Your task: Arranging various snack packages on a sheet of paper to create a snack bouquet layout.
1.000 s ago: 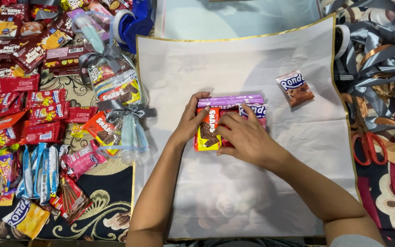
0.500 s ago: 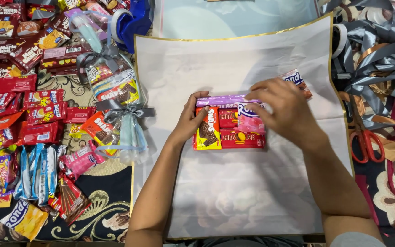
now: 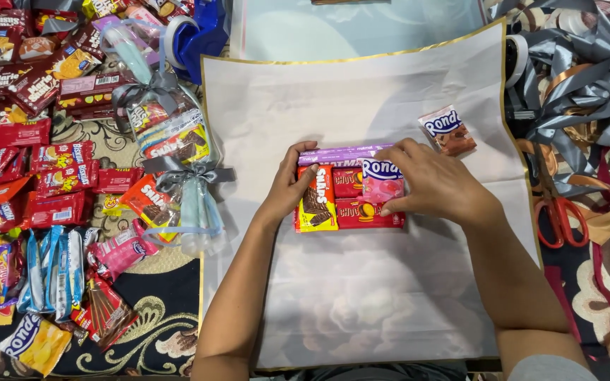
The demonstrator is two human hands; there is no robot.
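A small stack of snack packets (image 3: 351, 194) lies in the middle of a white wrapping sheet with a gold edge (image 3: 361, 303). The stack has a purple bar on top, a yellow and red wafer packet at the left, red packets below and a pink packet at the right. My left hand (image 3: 287, 187) presses against the left end of the stack. My right hand (image 3: 435, 185) lies on the right end, its fingers on the pink packet. A loose brown and white snack packet (image 3: 447, 130) lies on the sheet just above my right hand.
Many red, blue, pink and yellow snack packets (image 3: 30, 176) cover the patterned cloth at the left. A wrapped snack bundle tied with grey ribbon (image 3: 174, 166) lies beside the sheet. Red-handled scissors (image 3: 558, 215) and grey ribbon (image 3: 587, 85) lie at the right. Tape in a blue dispenser (image 3: 192, 35) sits at the top.
My right hand reached up towards the loose packet at the upper right, then came back down onto the right end of the stack. My left hand stayed at the left end.
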